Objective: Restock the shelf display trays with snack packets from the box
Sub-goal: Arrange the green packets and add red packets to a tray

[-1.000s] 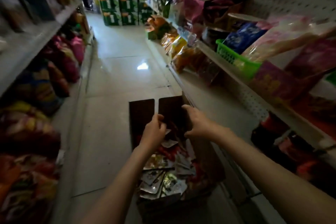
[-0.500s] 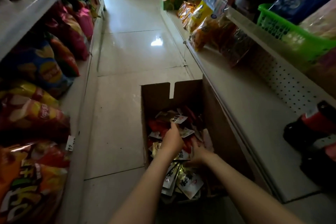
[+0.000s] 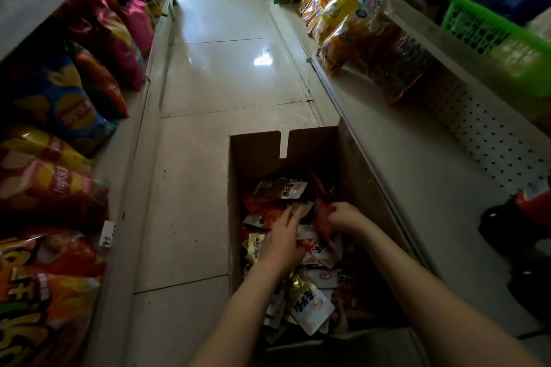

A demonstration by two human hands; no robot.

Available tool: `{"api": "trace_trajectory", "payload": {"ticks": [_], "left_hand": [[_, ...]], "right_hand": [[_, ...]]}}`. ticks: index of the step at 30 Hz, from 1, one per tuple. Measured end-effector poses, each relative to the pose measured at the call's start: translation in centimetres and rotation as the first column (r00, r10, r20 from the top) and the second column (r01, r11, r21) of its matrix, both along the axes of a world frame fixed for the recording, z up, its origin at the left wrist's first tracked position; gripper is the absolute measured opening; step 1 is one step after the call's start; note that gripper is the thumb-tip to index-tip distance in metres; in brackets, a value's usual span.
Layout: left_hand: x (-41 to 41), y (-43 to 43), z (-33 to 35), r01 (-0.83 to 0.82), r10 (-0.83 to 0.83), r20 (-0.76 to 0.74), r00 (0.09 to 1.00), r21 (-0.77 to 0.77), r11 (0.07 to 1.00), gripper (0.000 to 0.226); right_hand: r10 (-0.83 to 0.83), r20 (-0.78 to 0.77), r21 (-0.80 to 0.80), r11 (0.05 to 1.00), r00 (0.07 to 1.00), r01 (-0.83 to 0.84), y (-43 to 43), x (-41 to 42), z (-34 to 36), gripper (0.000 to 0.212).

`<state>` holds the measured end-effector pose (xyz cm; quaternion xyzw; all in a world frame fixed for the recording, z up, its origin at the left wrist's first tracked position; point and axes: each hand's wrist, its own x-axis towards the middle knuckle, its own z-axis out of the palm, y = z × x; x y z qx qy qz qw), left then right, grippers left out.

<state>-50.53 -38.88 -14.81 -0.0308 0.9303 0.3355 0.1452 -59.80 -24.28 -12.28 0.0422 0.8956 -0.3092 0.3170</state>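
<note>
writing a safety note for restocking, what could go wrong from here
1. The right hand pinches a red packet in a loose jumble of snack packets. Lifting it may drag others over the box wall.
2. The box stands on the aisle floor beside the lower shelf, so a passer-by could trip on it.
3. The light is dim, so the mixed packets could easily be missorted.

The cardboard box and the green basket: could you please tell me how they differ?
The cardboard box is brown with solid walls; the green basket has lattice walls. The cardboard box stands on the floor; the green basket sits on a shelf. Both are open-topped and hold packaged goods.
</note>
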Motion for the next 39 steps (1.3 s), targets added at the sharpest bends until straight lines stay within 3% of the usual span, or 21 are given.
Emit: {"api": "trace_trajectory", "payload": {"ticks": [3, 6, 9, 11, 13, 15, 16, 17, 18, 20, 21, 24, 26, 29, 33, 36, 39], "left_hand": [[0.0, 0.3, 0.4, 0.107, -0.127, -0.115, 0.985, -0.164, 0.981, 0.090], [0.1, 0.3, 0.6, 0.137, -0.194, -0.246, 0.950, -0.231, 0.963, 0.085], [-0.1, -0.2, 0.7, 0.061, -0.085, -0.285, 0.955, -0.095, 0.994, 0.068], [0.0, -0.2, 1.0, -0.041, 0.047, -0.219, 0.975, 0.036, 0.999, 0.050], [0.1, -0.1, 1.6, -0.186, 0.197, -0.065, 0.978, 0.146, 0.972, 0.035], [0.0, -0.1, 1.5, -0.303, 0.297, 0.061, 0.953, 0.199, 0.932, 0.022], [-0.2, -0.3, 1.4, -0.388, 0.366, 0.134, 0.921, 0.244, 0.889, 0.017], [-0.5, -0.5, 1.5, -0.506, 0.444, 0.250, 0.860, 0.315, 0.803, 0.013], [-0.7, -0.7, 1.8, -0.616, 0.486, 0.386, 0.784, 0.388, 0.686, 0.011], [-0.8, -1.0, 2.4, -0.738, 0.466, 0.576, 0.671, 0.464, 0.490, 0.007], [-0.7, -1.0, 2.9, -0.756, 0.441, 0.617, 0.651, 0.482, 0.443, 0.005], [-0.5, -1.3, 3.5, -0.789, 0.372, 0.699, 0.610, 0.498, 0.358, 0.007], [-0.6, -1.5, 3.5, -0.809, 0.356, 0.731, 0.582, 0.477, 0.343, 0.020], [-0.6, -1.7, 3.3, -0.844, 0.387, 0.751, 0.535, 0.457, 0.281, 0.028], [-0.9, -1.8, 2.5, -0.849, 0.449, 0.733, 0.512, 0.513, 0.130, 0.016], [-0.8, -1.4, 3.2, -0.840, 0.440, 0.733, 0.518, 0.534, 0.099, 0.012], [-0.8, -1.2, 4.7, -0.840, 0.366, 0.778, 0.510, 0.542, 0.019, 0.022]], "right_hand": [[-0.006, 0.161, -0.220, 0.975, 0.987, 0.041, -0.3, -0.1, 2.2, 0.022], [0.117, 0.338, -0.383, 0.924, 0.934, 0.022, -0.1, 0.7, 3.4, 0.032], [0.114, 0.470, -0.576, 0.791, 0.875, 0.206, -0.1, 1.2, 3.2, 0.024], [0.025, 0.542, -0.599, 0.713, 0.840, 0.366, -0.5, 1.3, 2.7, 0.047], [-0.091, 0.484, -0.584, 0.707, 0.870, 0.399, -1.5, 1.7, 1.7, 0.062], [-0.203, 0.312, -0.531, 0.772, 0.928, 0.348, -2.7, 2.6, 0.3, 0.054], [-0.194, 0.175, -0.439, 0.862, 0.965, 0.253, -2.8, 2.9, -0.7, 0.042], [-0.068, 0.042, -0.273, 0.959, 0.997, 0.077, -2.5, 3.0, -1.9, 0.032], [0.136, 0.007, -0.082, 0.987, 0.991, -0.135, -2.0, 3.2, -3.0, 0.044], [0.460, 0.114, 0.173, 0.864, 0.881, -0.473, -0.9, 4.2, -4.9, 0.085], [0.536, 0.145, 0.230, 0.799, 0.832, -0.555, -0.7, 4.8, -5.3, 0.093], [0.646, 0.004, 0.380, 0.705, 0.763, -0.599, -1.1, 5.1, -5.2, 0.082], [0.652, -0.036, 0.413, 0.700, 0.757, -0.583, -1.4, 4.4, -4.6, 0.066], [0.522, -0.067, 0.314, 0.820, 0.850, -0.478, -1.1, 3.7, -3.8, 0.036], [0.139, -0.203, 0.008, 0.990, 0.969, -0.140, -0.3, 3.0, -2.6, 0.020], [-0.174, -0.183, -0.268, 0.956, 0.968, 0.121, -0.9, 2.7, -1.5, 0.029], [-0.196, -0.032, -0.578, 0.803, 0.980, 0.142, -1.8, 2.6, 1.1, 0.030]]}}
